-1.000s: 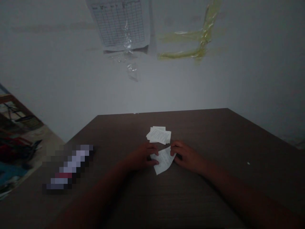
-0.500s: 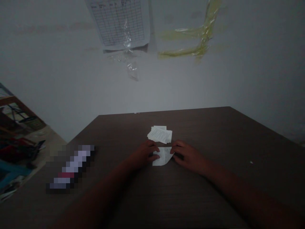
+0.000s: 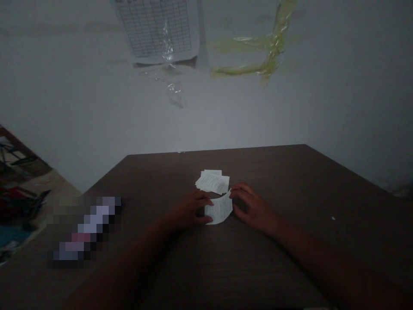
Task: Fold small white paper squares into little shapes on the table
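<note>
A small printed slip of paper (image 3: 218, 210) lies on the brown table with its right side curled upward. My left hand (image 3: 189, 211) holds its left side down, fingertips at the upper edge and thumb at the lower corner. At the raised right edge, the fingers and thumb of my right hand (image 3: 253, 209) grip the slip. Just beyond both hands is a loose, uneven pile of similar printed slips (image 3: 213, 182), which neither hand appears to touch.
A long pixelated object (image 3: 87, 228) lies on the table (image 3: 206, 267) at the left. A tiny white scrap (image 3: 333, 218) is at the right. Behind the table rises a wall (image 3: 245, 116) with a taped chart (image 3: 158, 32) and yellowish tape (image 3: 274, 51). Blurred clutter (image 3: 19, 202) fills the far left.
The slip's right side has lifted and bent upward in my right hand. My left thumb has moved down to the slip's lower corner. The whole view has shifted slightly.
</note>
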Available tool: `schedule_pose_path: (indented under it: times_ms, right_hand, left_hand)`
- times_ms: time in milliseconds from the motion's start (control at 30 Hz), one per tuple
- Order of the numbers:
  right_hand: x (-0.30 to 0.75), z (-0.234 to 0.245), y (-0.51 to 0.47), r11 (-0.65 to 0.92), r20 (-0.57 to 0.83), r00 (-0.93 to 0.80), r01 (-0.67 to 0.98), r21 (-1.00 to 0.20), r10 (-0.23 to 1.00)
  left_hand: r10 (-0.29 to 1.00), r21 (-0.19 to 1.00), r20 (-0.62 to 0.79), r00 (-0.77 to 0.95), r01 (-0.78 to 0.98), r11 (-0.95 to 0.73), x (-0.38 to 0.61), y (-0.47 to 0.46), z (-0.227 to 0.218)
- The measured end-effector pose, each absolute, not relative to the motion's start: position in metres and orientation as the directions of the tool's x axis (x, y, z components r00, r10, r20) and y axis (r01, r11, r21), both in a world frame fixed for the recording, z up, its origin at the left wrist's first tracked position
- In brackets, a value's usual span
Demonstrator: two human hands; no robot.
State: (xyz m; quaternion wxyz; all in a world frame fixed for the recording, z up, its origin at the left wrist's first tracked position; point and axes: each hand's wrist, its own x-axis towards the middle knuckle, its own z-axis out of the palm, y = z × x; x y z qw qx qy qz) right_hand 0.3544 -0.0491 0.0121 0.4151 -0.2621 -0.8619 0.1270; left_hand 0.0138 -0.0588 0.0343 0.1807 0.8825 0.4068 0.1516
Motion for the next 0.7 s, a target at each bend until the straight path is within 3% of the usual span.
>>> schedule_pose_path:
  times_ms: [167, 700]
  right_hand:
    - [0.353, 0.020, -0.050, 0.858, 0.680, -0.524, 0.289, -0.425, 0.513]
    - [0.358, 0.006, -0.050, 0.813, 0.522, -0.644, 0.302, -0.498, 0.559]
  left_hand:
    - [0.772, 0.450, 0.108, 0.626, 0.662, -0.600, 0.013, -0.057, 0.034]
    - [0.780, 0.465, 0.096, 0.618, 0.665, -0.584, 0.018, -0.060, 0.031]
